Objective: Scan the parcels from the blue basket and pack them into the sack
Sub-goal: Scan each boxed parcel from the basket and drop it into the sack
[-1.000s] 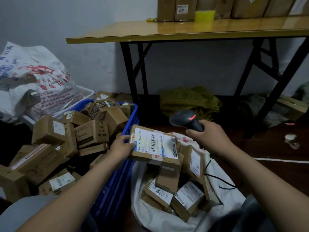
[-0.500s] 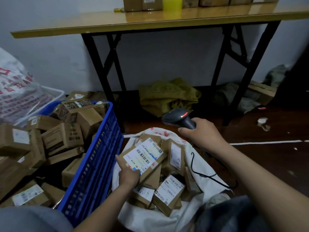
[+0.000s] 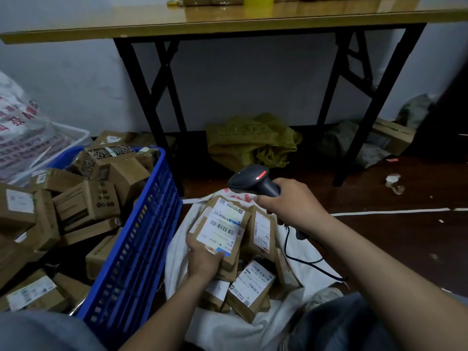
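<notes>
A labelled parcel (image 3: 222, 230) is held over the open sack (image 3: 253, 328).
It is gripped by the left hand (image 3: 205, 259); the scanner (image 3: 253, 182) is clasped in the right hand (image 3: 291, 203).

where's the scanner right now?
Head view, centre-right: the scanner is gripped in the right hand, held above the far rim of the white sack, right of the blue basket.

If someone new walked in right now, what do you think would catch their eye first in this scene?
Probably the bright blue basket at left, heaped with brown cardboard parcels. Next, in the centre, the left hand lowering a labelled parcel onto the others in the white sack. Just above it, the right hand holds a black scanner with a red light glowing on top.
</notes>
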